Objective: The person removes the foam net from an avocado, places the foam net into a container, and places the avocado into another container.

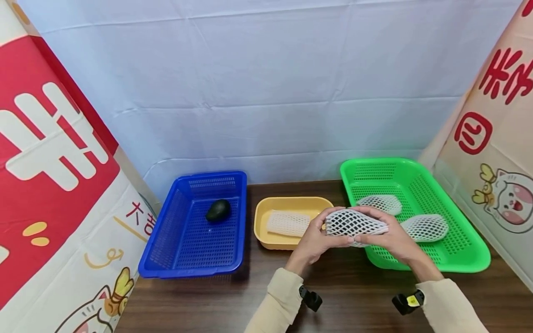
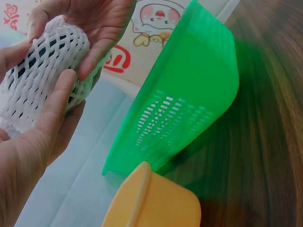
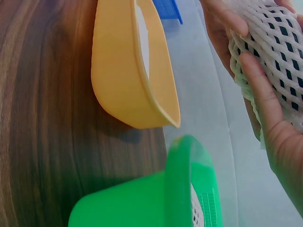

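Both hands hold one white foam net sleeve (image 1: 354,223) with a dark fruit inside, above the gap between the yellow tray (image 1: 266,240) and the green basket (image 1: 466,259). My left hand (image 1: 316,238) grips its left end, thumb over the net (image 2: 38,80). My right hand (image 1: 387,236) wraps its right end, and its thumb lies on the mesh (image 3: 270,52). Two more netted pieces (image 1: 424,227) lie in the green basket. An empty net sleeve (image 1: 287,223) lies in the yellow tray. A dark avocado (image 1: 218,210) sits bare in the blue basket (image 1: 187,268).
The three containers stand in a row on a dark wooden table (image 1: 208,305). A white cloth backdrop (image 1: 266,92) hangs behind them. Printed banners (image 1: 54,185) close in the left and right sides.
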The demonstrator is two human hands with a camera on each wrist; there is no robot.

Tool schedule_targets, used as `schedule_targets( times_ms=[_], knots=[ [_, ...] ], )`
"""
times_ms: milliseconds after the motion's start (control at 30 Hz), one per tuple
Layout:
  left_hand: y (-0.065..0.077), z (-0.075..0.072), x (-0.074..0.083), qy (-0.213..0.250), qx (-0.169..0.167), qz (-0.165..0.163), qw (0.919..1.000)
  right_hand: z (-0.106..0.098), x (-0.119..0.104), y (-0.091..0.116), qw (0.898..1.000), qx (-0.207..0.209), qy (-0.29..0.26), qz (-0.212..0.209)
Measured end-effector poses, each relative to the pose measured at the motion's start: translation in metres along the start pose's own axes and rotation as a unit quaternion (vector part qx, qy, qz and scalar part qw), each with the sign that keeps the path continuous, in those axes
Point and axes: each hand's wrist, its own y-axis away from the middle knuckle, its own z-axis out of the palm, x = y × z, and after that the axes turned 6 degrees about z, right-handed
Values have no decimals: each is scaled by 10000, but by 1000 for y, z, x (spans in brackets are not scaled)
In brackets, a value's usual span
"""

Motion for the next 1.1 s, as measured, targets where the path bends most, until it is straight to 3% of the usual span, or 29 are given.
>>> schedule_targets(
  times_ms=[267,833,1100],
  knots=[
    [8,-10,4,-276,100,-32,9996,10,4,-6,9997,-225,-130,-2],
    [28,-25,20,-1399,246,426,9889,29,3,-12,9965,-600,-571,-61],
    [37,-36,21,-1417,59,549,9884,38,8,-13,9950,-661,-708,-263]
  ],
)
